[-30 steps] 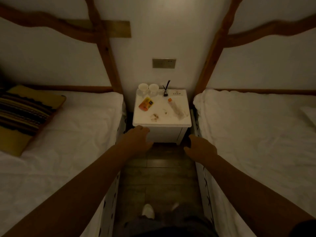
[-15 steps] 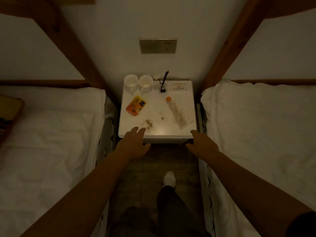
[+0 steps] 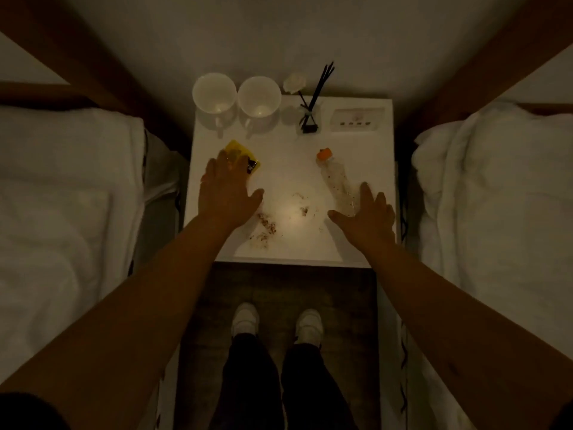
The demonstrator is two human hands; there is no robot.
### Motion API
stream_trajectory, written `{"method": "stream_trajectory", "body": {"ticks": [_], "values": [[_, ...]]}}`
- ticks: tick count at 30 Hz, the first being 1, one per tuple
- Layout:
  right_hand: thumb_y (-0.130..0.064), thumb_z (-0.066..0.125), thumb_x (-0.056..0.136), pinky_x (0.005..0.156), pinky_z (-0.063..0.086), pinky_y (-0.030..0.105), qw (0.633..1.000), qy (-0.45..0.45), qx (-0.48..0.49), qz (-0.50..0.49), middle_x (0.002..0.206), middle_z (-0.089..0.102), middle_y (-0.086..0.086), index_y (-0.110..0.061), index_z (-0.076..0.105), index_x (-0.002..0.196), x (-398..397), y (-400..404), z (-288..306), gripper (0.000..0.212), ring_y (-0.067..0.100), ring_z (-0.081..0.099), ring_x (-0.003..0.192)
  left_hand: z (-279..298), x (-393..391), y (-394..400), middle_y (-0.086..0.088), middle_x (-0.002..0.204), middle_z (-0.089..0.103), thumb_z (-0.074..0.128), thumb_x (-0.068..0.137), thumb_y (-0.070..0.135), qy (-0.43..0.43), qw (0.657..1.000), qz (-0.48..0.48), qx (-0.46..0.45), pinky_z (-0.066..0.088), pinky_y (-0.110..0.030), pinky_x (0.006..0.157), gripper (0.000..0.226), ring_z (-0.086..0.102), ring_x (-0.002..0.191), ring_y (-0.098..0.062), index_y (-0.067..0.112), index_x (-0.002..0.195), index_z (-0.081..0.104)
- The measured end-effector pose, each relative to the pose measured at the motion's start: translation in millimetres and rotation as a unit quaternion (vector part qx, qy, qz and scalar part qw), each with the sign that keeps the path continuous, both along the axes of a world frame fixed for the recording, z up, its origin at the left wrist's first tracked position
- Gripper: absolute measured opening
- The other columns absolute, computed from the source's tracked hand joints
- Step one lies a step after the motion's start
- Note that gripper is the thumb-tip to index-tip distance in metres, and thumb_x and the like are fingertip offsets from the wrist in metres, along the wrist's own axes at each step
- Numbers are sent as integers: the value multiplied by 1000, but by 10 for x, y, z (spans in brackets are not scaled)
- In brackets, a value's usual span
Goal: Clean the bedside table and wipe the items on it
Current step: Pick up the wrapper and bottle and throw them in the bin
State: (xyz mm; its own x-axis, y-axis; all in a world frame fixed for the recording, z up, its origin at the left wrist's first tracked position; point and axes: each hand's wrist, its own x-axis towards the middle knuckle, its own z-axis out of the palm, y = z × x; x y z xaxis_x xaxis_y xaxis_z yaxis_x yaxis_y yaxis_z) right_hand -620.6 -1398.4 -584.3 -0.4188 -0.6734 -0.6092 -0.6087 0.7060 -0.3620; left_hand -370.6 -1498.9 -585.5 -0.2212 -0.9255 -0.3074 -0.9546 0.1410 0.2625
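- Square, smooth white bedside table [image 3: 288, 169], strewn with reddish crumbs [image 3: 266, 226] near its front edge.
- Left hand [image 3: 228, 189] lies flat, fingers straight, over a crinkly yellow packet [image 3: 238, 150] at the table's left.
- Right hand [image 3: 366, 212] is spread flat beside a clear plastic bottle [image 3: 336, 178] with an orange cap, possibly touching it.
- Two round white cups [image 3: 214, 93] stand along the table's back.

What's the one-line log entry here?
left hand: open, fingers over yellow packet | right hand: open, beside bottle | crumbs: unwiped
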Motion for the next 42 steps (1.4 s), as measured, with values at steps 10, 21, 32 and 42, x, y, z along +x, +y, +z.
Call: {"method": "stream_trajectory", "body": {"ticks": [10,21,32,42], "values": [[-31,62,88,87,42,40,977,90,-193,19,126,53,14,-15,43,137,66,-61,-419,56,32,52,111,-503,5,-219,-15,147,35,54,90,46,-72,992,-63,-85,34,-59,94,59,35,127,-43,33,144,35],[-30,69,78,68,37,30,991,92,-96,22,112,56,7,-19,49,124,122,-296,-202,51,21,54,91,-297,259,-234,-18,123,55,51,97,29,33,990,-123,-54,42,-44,74,55,55,98,-39,23,148,33],[-30,66,80,59,34,27,979,6,-167,118,95,48,-6,-21,54,112,1317,-221,905,36,10,46,78,900,871,320,-15,111,60,55,95,22,135,989,-27,-51,52,-47,69,49,61,87,-36,22,142,43],[-32,64,87,98,40,43,890,-27,-241,387,136,52,4,-26,35,144,2464,332,2107,64,26,50,121,2176,2015,1957,0,114,59,47,96,40,59,955,269,-109,37,-28,63,49,61,90,-21,39,142,29]]}}
